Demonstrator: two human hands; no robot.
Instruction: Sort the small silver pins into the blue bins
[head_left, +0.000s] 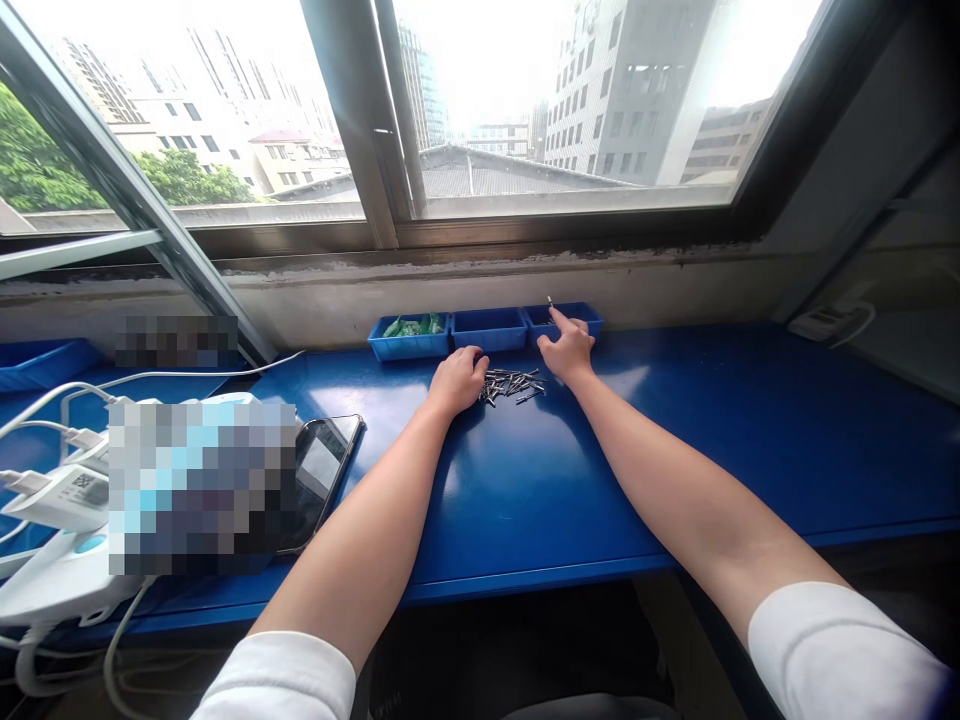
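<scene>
A loose pile of small metal rivets (511, 384), thin-stemmed and dark with silvery parts, lies on the blue tabletop. My left hand (459, 381) rests at the pile's left edge with its fingers curled in; what they hold, if anything, is hidden. Over the right-hand blue bin (589, 318) is my right hand (568, 347), thumb and index finger forward. One slim rivet (550, 302) sticks up at its index fingertip. Small dark pieces show partly inside that bin. To its left stand a middle blue bin (491, 340) and a left bin (409, 347) holding green plastic wrapping (414, 326).
A phone (324, 470) lies on the left of the blue table (517, 500), beside a pixelated area. A white power strip (52, 575) with chargers and cables takes up the near left. Another blue tray (45, 365) stands far left. A window and its ledge run behind the bins.
</scene>
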